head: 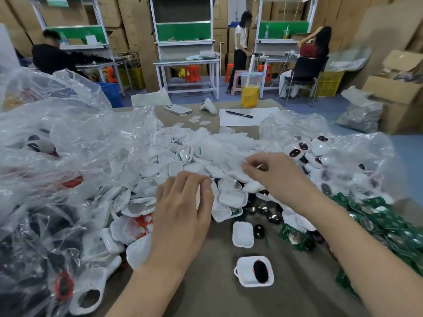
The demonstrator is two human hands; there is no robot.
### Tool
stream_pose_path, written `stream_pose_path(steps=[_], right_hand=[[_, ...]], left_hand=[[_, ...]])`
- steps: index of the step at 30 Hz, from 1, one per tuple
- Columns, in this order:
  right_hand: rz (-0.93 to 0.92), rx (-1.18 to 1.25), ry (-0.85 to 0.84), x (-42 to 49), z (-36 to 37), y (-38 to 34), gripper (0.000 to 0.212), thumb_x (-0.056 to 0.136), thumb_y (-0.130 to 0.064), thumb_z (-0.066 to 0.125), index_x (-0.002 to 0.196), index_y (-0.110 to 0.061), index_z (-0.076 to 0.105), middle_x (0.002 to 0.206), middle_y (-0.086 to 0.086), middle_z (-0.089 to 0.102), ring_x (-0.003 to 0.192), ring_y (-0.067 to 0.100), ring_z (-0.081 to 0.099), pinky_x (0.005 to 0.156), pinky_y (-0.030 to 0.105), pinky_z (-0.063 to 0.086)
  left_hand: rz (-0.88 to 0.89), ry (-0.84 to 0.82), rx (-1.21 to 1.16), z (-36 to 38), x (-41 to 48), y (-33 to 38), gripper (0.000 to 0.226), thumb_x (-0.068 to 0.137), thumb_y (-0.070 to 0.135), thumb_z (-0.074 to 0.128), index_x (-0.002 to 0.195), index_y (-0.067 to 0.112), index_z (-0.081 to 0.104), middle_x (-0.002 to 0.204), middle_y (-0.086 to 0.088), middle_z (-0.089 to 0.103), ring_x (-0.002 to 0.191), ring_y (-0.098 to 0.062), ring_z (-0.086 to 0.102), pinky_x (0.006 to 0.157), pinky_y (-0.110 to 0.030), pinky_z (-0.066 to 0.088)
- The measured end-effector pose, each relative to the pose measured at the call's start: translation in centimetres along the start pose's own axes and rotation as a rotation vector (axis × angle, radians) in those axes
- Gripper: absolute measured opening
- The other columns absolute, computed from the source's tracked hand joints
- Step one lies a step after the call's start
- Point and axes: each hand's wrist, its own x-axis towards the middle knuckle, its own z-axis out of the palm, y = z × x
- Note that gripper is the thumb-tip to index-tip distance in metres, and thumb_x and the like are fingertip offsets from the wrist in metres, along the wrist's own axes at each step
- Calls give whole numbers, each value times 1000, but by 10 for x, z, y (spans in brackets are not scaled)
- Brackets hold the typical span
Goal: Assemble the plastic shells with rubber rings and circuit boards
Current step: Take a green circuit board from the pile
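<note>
1. Your left hand (183,209) lay palm down on the heap of white plastic shells (142,202). Its fingers were loosely bent with the thumb alongside, and nothing was plainly in its grasp.
2. Your right hand (272,172) reached further in with curled fingers. Thumb and forefinger were nipped together on a thin white piece (246,164) at the near edge of the mound of translucent white rubber pieces (217,143). Which part it was, I cannot tell.
3. The big crumpled clear plastic bag (68,124) on your left held more white shells, mixed with black and red parts too blurred to name.
4. The smaller clear bag (370,152) on your right held rounded white covers with dark oval windows (320,147).
5. Green circuit boards (393,227) lay heaped just beside that bag, on the right of the brown table (217,300).
6. Nearest you, one white shell (245,273) stood apart, open side up, with a black oval pad (260,271) inside it.
7. At the table's far edge, a clear lidded cup (251,76) held a yellow drink (250,97).
</note>
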Motion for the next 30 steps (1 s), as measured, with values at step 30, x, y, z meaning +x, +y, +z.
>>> stream_pose_path(steps=[30], right_hand=[[214,819,-166,-65,2,12,26,74,-38,79,90,-17,80,75,10,70,57,17,57,55,21,50]], left_hand=[[-636,-434,-991,2,-5,24,26,73,49,73,86,26,75,79,0,72,72,-13,66,74,-25,56]])
